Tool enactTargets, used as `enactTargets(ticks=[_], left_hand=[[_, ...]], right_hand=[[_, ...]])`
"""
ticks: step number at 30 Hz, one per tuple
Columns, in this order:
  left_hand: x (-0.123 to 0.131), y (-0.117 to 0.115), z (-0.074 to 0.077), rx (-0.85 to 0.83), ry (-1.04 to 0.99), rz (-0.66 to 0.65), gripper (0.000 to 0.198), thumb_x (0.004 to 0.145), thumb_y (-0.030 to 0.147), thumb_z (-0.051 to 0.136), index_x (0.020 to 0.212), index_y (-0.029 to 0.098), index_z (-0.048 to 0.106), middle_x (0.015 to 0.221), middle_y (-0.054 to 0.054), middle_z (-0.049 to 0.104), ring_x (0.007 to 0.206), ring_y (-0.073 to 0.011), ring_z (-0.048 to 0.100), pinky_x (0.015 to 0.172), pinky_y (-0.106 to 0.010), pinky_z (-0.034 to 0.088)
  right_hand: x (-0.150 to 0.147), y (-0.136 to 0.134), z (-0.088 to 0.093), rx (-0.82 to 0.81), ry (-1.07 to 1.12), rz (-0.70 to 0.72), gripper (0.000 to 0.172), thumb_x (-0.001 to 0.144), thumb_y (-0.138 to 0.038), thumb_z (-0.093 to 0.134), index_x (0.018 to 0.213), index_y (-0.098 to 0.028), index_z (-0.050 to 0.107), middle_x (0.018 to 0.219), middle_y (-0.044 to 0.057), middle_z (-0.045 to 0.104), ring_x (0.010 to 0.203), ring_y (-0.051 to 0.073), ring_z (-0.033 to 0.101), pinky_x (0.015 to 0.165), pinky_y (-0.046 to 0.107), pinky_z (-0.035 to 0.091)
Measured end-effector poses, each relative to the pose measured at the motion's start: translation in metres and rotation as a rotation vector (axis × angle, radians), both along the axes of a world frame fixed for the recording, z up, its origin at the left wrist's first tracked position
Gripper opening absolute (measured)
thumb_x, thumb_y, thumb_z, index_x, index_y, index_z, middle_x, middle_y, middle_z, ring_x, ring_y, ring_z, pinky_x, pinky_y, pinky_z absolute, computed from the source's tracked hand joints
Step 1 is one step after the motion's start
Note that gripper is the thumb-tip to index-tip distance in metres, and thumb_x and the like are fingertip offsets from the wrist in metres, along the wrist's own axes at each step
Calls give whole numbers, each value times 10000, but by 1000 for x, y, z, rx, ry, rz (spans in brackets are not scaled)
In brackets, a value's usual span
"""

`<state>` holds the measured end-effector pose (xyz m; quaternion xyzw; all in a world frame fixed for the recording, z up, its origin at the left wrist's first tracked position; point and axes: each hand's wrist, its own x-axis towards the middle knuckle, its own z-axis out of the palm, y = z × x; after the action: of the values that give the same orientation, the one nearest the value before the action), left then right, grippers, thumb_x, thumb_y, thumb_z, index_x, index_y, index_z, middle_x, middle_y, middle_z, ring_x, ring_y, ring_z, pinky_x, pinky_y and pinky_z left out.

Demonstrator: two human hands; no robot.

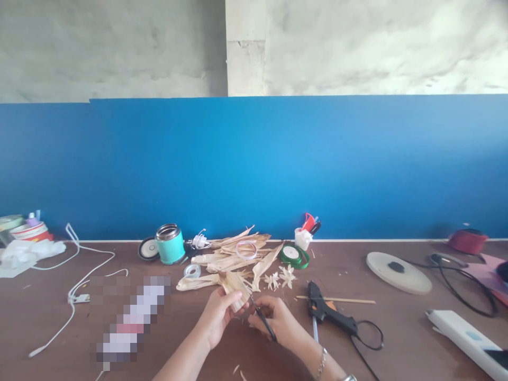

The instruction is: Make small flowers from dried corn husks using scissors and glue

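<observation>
My left hand (221,313) pinches a dried corn husk (234,286), its brown end pointing up and away. In my right hand (278,320) is a pair of dark-handled scissors (265,321), with the blades at the husk's right edge. The fingers partly hide the scissors, so how far the blades are apart cannot be made out. Just beyond my hands lie several loose husks (206,260) in a pile, with a pale ribbon roll (246,257) on top. Husk flowers (287,276) lie to the right of the pile.
A black glue gun (331,315) lies at right by a thin wooden stick (349,300). Behind are a green ribbon spool (291,255), a white pen cup (303,239) and a turquoise jar (170,247). White cables (73,291) run along the left; a pale disc (399,274) lies at right.
</observation>
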<state>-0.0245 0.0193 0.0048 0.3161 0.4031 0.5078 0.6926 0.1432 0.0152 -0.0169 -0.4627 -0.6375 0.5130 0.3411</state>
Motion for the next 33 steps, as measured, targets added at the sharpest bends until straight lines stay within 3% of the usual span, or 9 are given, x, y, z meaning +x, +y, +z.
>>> enactTargets(ticks=[14,33], left_hand=[[3,-4,3,24,-31,-71,227,605,239,767,767,125,657,714,-46,711,626,-163,656,641,-262,493],[3,-4,2,-20,-42,-65,222,622,235,764,771,125,641,707,-55,712,639,-160,660,628,-242,492]], right_hand=[[-2,-1,0,-7,35,38,313,698,-428,680,757,-133,597,499,-60,478,373,48,380,355,159,288],[-3,-1,1,55,10,-2,353,670,-458,710,719,-132,582,498,-64,429,442,54,336,401,165,257]])
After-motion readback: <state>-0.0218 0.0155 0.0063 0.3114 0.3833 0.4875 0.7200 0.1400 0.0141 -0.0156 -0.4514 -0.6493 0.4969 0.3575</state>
